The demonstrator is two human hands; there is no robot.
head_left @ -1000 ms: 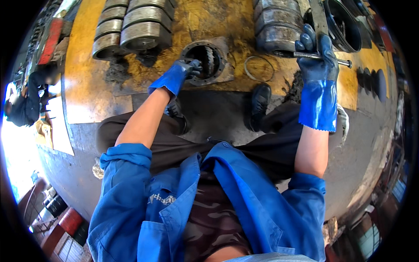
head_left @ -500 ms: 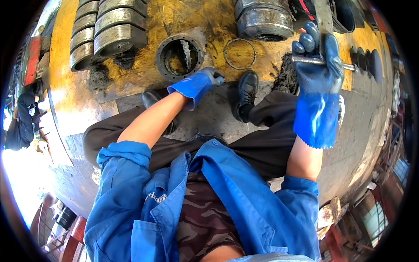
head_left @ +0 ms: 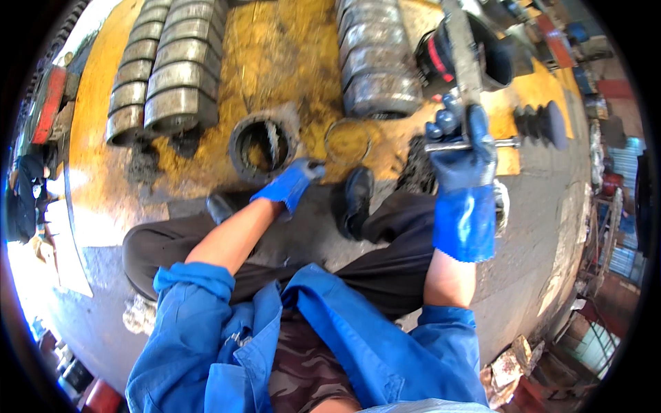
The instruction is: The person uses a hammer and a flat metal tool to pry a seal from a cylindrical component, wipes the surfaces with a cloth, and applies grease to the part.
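My right hand, in a blue rubber glove, grips a T-shaped metal bar tool. Its round crossbar lies across my palm, and its long flat bar comes out between the fingers and points away from me. My left hand, gloved alike, is beside the near right edge of a round metal housing. Its fingers are curled in, and what they hold, if anything, is hidden. The housing has a bolt-holed rim and a pale jagged strip inside. Right of it lies a thin metal ring.
Rows of stacked metal cylinders stand far left, with another row far centre. Dark sludge lies near my right boot. Black round containers and dark discs are at right. Someone in dark clothes is at far left.
The whole view has tilted up and turned right, so things sit lower and further left. My right hand keeps its hold on the tool; the left stays by the housing.
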